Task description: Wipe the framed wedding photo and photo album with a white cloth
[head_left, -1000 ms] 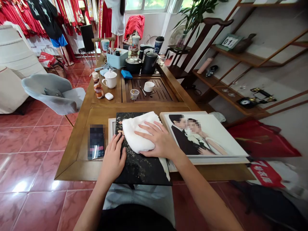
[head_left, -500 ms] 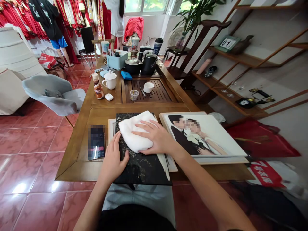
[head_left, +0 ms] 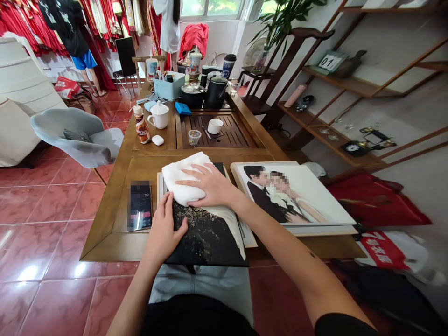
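Note:
A flat black board lies at the table's near edge, its surface dusted with pale specks. My right hand presses a bunched white towel onto the board's far left part, fingers spread over the cloth and holding it. My left hand rests at the board's left edge, fingers stretched out, thumb on its surface; the fingertips touch or nearly touch the towel. A strip of pale cloth or paper lies along the board's right side. Beneath the board, a light frame shows partly.
Right of the board lies a framed couple's photo; a phone lies on the left. Farther back stand a brown bottle, lidded white cup, small plastic tub and white bowl. A grey chair stands left.
My right hand and the towel have slid left and away from me over the board, uncovering more speckled surface. My left hand stays about where it was.

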Action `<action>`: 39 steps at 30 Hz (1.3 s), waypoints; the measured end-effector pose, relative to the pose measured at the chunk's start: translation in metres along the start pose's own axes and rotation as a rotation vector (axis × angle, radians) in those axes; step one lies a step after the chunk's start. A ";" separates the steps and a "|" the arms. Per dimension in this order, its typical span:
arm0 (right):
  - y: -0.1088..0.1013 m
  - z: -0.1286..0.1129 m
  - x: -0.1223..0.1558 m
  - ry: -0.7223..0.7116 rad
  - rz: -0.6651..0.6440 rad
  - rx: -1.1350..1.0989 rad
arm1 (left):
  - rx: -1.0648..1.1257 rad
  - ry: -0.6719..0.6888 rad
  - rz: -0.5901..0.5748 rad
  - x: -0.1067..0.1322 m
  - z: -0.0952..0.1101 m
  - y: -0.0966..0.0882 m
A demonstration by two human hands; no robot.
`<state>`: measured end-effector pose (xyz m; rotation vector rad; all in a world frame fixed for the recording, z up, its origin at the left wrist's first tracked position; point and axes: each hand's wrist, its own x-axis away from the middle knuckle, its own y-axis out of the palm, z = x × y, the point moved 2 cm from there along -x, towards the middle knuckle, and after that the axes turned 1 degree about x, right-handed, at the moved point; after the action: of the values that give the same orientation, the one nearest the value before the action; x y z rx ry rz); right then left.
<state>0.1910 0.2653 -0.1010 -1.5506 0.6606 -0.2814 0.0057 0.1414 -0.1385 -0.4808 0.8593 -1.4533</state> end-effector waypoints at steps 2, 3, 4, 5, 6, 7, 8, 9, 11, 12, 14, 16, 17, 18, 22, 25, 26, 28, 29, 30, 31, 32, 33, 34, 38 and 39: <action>-0.001 0.003 0.008 0.016 0.002 0.026 | -0.007 -0.004 -0.005 0.000 0.000 -0.001; -0.002 0.006 0.013 0.031 0.003 0.039 | -0.011 -0.005 -0.009 0.000 0.001 -0.001; -0.003 0.009 0.018 0.051 0.004 0.051 | -0.015 -0.004 -0.013 -0.001 0.001 -0.001; -0.004 0.013 0.024 0.073 0.005 0.060 | -0.020 -0.002 -0.017 -0.001 0.001 -0.001; -0.005 0.017 0.029 0.098 0.008 0.068 | -0.027 0.001 -0.021 -0.001 0.000 -0.001; -0.006 0.021 0.035 0.123 0.013 0.076 | -0.034 0.004 -0.026 -0.001 0.000 -0.001; -0.006 0.024 0.040 0.147 0.018 0.082 | -0.042 0.006 -0.031 -0.001 0.000 -0.001; -0.007 0.027 0.045 0.169 0.025 0.087 | -0.049 0.007 -0.036 -0.001 0.000 0.000; -0.008 0.029 0.052 0.194 0.034 0.095 | -0.061 0.008 -0.044 -0.001 -0.001 0.000; -0.007 0.028 0.055 0.194 0.034 0.097 | -0.064 0.009 -0.045 -0.001 -0.001 0.001; -0.007 0.021 0.059 0.176 0.035 0.098 | -0.065 0.012 -0.044 -0.001 -0.001 0.001; -0.006 0.008 0.065 0.145 0.038 0.093 | -0.054 0.012 -0.039 -0.001 -0.001 0.001; -0.006 0.000 0.068 0.129 0.038 0.088 | -0.043 0.012 -0.037 -0.001 -0.001 0.001; -0.005 -0.008 0.073 0.113 0.038 0.082 | -0.027 0.012 -0.035 -0.001 -0.001 0.000; -0.005 -0.040 0.093 0.058 0.024 0.052 | 0.041 0.016 -0.021 -0.001 -0.001 -0.001; -0.005 -0.059 0.106 0.023 0.017 0.041 | 0.065 0.009 -0.020 -0.001 -0.002 -0.001; -0.004 -0.065 0.109 0.014 0.014 0.038 | 0.069 0.004 -0.022 -0.001 -0.002 -0.001; -0.003 -0.075 0.113 0.002 0.008 0.036 | 0.072 -0.002 -0.030 -0.001 -0.003 -0.001; -0.003 -0.080 0.114 -0.003 0.006 0.034 | 0.071 0.000 -0.034 -0.001 -0.003 -0.001; -0.002 -0.084 0.115 -0.008 0.003 0.031 | 0.069 0.005 -0.038 -0.001 -0.003 -0.001; -0.001 -0.087 0.115 -0.012 0.001 0.028 | 0.067 0.013 -0.039 -0.001 -0.003 -0.001; -0.001 -0.089 0.115 -0.016 -0.002 0.024 | 0.063 0.022 -0.040 -0.001 -0.003 -0.001; 0.000 -0.090 0.115 -0.020 -0.005 0.022 | 0.059 0.029 -0.039 -0.001 -0.003 -0.001; 0.000 -0.090 0.115 -0.022 -0.008 0.020 | 0.054 0.032 -0.037 -0.001 -0.003 -0.001; -0.001 -0.076 0.115 0.005 0.004 0.030 | 0.029 0.024 -0.033 0.000 -0.003 0.000; -0.002 -0.071 0.115 0.027 0.013 0.035 | 0.020 0.021 -0.034 0.000 -0.003 0.000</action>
<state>0.2439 0.1423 -0.1159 -1.5108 0.6837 -0.3028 0.0039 0.1420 -0.1405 -0.4674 0.8561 -1.4989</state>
